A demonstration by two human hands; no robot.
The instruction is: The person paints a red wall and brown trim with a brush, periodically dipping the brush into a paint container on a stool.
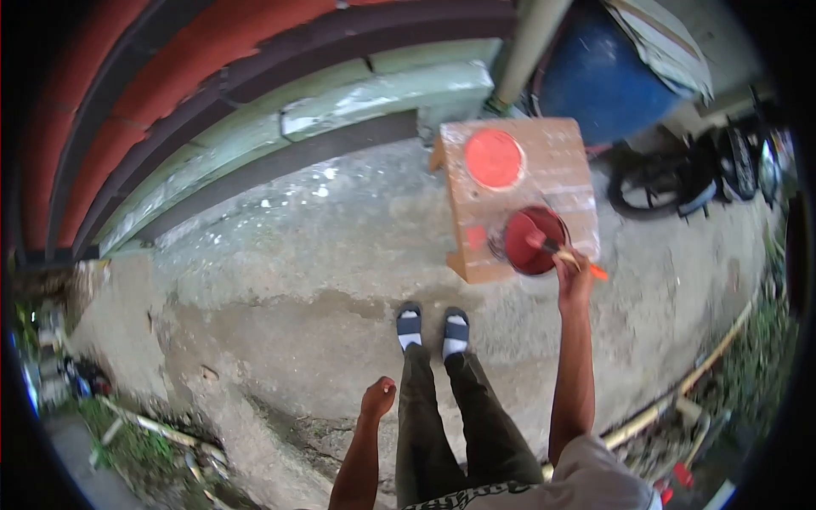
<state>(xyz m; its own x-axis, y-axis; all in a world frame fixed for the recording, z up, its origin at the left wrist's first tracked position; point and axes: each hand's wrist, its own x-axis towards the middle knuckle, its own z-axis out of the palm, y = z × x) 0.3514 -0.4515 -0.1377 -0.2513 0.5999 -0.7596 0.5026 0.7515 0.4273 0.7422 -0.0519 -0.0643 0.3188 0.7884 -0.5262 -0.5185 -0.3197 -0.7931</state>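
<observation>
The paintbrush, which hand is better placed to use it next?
Probably the right hand: it holds the paintbrush, with its bristles at the mouth of the paint bucket. The left hand hangs beside the legs, away from both.

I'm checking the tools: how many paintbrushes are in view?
1: the paintbrush in the right hand, bristles over or inside the red bucket. Others could be hidden.

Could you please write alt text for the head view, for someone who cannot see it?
The person's right hand holds a brush at a red-stained bucket on a low table, near a red disc. The left hand is curled beside the legs; a motorcycle stands nearby.
</observation>
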